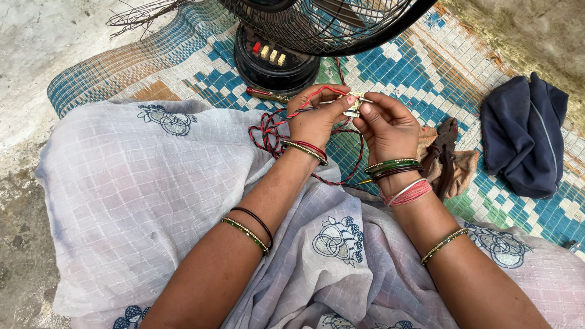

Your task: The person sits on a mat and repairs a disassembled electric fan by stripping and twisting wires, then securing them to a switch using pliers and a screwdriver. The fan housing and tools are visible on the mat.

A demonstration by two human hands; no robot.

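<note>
My left hand and my right hand meet in front of a black table fan. Together they pinch a small pale plug part with metal pins. A twisted red and black cord runs from the part, through my left fingers, and loops down over the mat. My left thumb presses the red wire against the part. Both wrists wear bangles.
The fan's base has coloured push buttons. A red-handled screwdriver lies by the base. Pliers rest on an orange rag to the right. A dark blue cloth sits further right on the woven blue mat. Pale fabric covers my lap.
</note>
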